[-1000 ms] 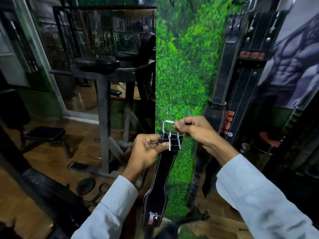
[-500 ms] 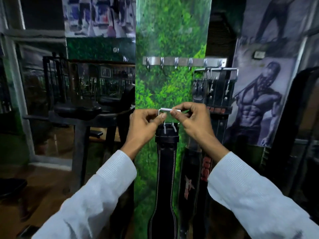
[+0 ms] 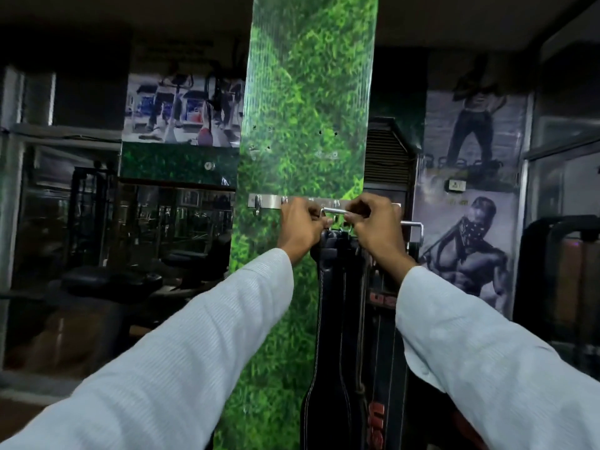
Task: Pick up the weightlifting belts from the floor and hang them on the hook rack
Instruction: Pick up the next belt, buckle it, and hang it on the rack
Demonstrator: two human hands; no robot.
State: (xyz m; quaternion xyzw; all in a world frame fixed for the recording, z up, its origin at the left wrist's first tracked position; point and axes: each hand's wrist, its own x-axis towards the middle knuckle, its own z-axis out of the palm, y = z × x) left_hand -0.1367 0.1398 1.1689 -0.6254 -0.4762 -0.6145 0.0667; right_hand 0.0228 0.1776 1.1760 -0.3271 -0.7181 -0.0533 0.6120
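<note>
Belt (image 3: 337,319) hangs straight down from its metal buckle (image 3: 334,211), long axis vertical, in front of the green grass-print pillar (image 3: 302,108). Left hand (image 3: 300,227) pinches the buckle's left end, right hand (image 3: 376,228) pinches the right end, fingers of both curled around the frame, so both are clamped on it. Buckle bar sits level with the hook rack (image 3: 269,202), right over the middle hooks; whether it has caught on a hook is hidden by the fingers. Key relation: buckle is at rack height, touching or just in front of it, so the next move looks like a short drop onto a hook, both hands equally near. Other belts (image 3: 384,300) with red lettering already hang just to the right, one with a silver buckle (image 3: 415,230) sticking out past the right hand. Versus half a second ago: buckle was held well below the rack, now raised to it; camera view tilted up, arms more extended.
</note>
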